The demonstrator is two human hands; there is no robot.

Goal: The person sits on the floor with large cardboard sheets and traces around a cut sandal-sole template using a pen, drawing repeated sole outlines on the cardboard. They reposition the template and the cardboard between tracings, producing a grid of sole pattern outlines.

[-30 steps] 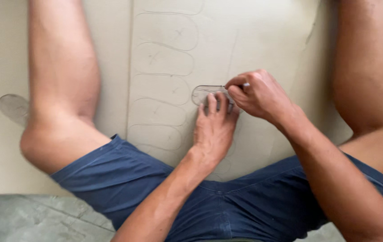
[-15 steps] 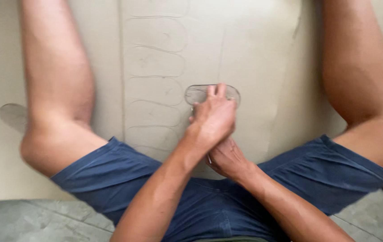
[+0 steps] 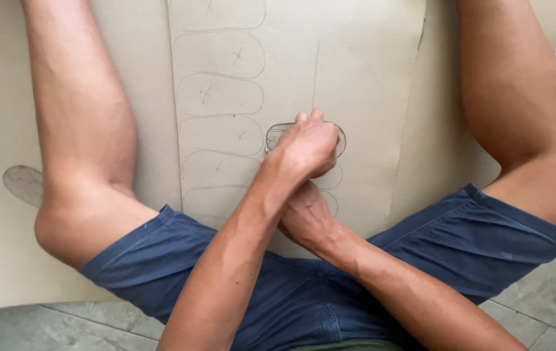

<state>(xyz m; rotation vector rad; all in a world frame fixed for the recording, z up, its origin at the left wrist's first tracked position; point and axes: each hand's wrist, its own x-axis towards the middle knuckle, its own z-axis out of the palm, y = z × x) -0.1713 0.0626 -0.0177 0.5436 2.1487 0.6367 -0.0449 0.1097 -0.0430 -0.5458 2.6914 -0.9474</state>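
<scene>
As it looks thin, light and stiff, the clear template (image 3: 339, 140) at frame centre is pressed flat by the left hand (image 3: 307, 148); right hand (image 3: 304, 214) grip unclear.

Hands crossed over a template on a sheet between spread legs

The sheet (image 3: 369, 78) lies flat on the floor (image 3: 538, 305), between the person's two legs; the clear template (image 3: 278, 133) lies on the sheet near its middle; the left hand (image 3: 307, 148) rests on top of the template, covering most of it; the right hand (image 3: 305, 218) lies nearer the body, just under the left forearm, touching the sheet; a column of drawn outlines (image 3: 219, 97) runs to the left of the template, stacked from far to near; more outlines sit partly hidden beneath the hands; a flat oval piece (image 3: 21, 183) lies well apart, outside the left leg.
</scene>
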